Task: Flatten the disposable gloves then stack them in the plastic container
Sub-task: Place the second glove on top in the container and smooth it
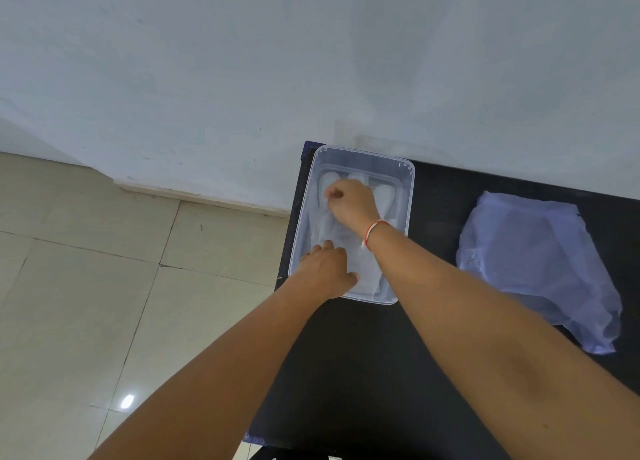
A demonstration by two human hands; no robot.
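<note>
Both hands are down inside the plastic container [408, 189], which sits at the far left corner of the black desk [363, 373]. The left hand [329, 272] lies at the near end with its fingers spread loosely over the thin film, seemingly pressing it flat rather than gripping. The right hand [351, 203], with a red and white thread on the wrist, is at the far end with its fingers curled together, apparently pinching a finger of the top glove [360, 269]; the film is too clear to tell for certain whether any is caught.

By the look of it, the task is well along or in its last part. At least one glove already lies flat in the container, its rounded fingertips pointing to the far wall, and the step in hand seems to be smoothing it down. How many gloves are stacked cannot be counted, since the layers are see-through. No loose gloves show on the desk. To the right, well apart from the container, lies a crumpled pale blue plastic bag [533, 265]; whether it holds more gloves cannot be told.

The glove is thin, nearly colourless film, wrinkled in the middle and smoother toward the fingertips. It will likely cling, shift and crease easily.
</note>
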